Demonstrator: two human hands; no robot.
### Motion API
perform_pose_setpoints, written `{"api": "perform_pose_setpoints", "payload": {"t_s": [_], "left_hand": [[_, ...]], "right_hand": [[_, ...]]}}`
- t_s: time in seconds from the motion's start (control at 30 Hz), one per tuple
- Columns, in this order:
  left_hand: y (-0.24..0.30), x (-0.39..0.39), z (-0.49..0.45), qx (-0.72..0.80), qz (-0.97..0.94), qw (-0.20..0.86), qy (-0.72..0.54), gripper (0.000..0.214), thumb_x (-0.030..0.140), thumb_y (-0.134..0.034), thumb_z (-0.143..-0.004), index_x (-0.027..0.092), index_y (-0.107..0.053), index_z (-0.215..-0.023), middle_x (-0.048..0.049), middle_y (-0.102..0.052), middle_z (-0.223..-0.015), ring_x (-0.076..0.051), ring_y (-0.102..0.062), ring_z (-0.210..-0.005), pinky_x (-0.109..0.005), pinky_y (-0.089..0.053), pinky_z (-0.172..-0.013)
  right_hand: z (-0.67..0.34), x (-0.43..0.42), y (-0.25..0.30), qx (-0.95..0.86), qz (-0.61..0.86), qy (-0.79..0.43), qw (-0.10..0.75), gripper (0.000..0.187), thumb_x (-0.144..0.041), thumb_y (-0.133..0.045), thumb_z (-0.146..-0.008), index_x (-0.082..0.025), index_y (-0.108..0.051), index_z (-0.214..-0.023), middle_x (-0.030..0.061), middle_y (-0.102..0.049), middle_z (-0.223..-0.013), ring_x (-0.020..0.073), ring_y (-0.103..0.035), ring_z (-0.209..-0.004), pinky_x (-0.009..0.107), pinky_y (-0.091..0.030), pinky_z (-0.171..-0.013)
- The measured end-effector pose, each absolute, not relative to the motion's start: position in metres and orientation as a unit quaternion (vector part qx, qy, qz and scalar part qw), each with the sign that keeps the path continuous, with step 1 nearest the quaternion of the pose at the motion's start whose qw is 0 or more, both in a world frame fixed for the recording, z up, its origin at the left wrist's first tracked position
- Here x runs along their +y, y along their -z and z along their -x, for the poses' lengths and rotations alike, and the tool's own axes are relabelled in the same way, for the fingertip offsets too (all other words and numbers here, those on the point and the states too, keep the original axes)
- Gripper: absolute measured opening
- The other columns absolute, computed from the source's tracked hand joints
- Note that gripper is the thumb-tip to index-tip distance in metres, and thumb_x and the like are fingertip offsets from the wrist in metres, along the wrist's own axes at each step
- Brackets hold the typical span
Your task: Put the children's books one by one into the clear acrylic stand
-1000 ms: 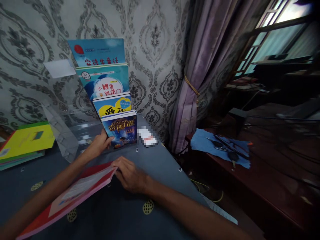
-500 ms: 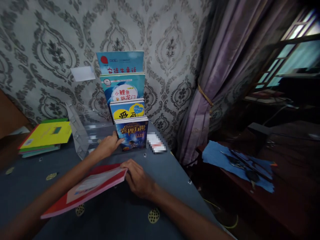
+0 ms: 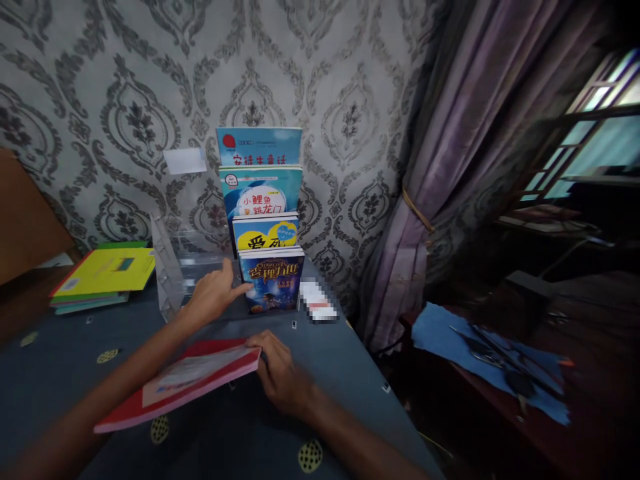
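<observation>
My left hand [image 3: 214, 294] rests against the left edge of the dark blue front book [image 3: 271, 280] in a clear tiered rack [image 3: 173, 273], with its fingers apart and touching the cover. Behind that book stand three more, stepped upward: a yellow-and-blue one [image 3: 265, 232], a teal one [image 3: 261, 192] and a light blue one [image 3: 259, 145]. My right hand [image 3: 281, 373] lies on the table, its fingers curled at the right edge of a red-covered book [image 3: 183, 383] that lies flat in front of me.
A stack of yellow and green books [image 3: 103, 275] lies at the far left of the dark blue tablecloth [image 3: 240, 440]. Patterned wallpaper is behind the rack. A purple curtain [image 3: 440, 173] hangs to the right. Beyond it, a blue cloth with tools [image 3: 487, 353] lies on a dark wooden surface.
The camera has turned left and tilted up, so the rack and books sit further right and lower in view. Both hands keep their places on the front book and the red book.
</observation>
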State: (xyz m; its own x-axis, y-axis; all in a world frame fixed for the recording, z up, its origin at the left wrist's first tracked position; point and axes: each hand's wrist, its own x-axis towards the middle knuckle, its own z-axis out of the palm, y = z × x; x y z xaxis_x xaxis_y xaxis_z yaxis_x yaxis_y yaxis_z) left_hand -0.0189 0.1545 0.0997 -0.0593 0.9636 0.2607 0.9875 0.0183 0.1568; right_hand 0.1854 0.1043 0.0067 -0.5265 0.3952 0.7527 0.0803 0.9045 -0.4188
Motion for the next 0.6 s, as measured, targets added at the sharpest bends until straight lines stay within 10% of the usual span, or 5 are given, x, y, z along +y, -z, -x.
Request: {"api": "perform_pose_setpoints", "payload": {"t_s": [0.6], "left_hand": [[-0.105,0.176,0.017,-0.612,0.704,-0.282,0.223,0.039,0.057,-0.063,-0.078,0.021,-0.058,-0.090,0.0013,-0.069,-0.060,-0.021,-0.067,-0.049,-0.027,-0.048,-0.053]], "right_hand": [[-0.185,0.103,-0.006,-0.854,0.143,-0.155,0.475,0.020,-0.022,-0.034,-0.106,-0.019,-0.053,-0.112,0.0089,-0.064,-0.097,0.0217,-0.062,-0.092,0.037,-0.056,-0.084]]}}
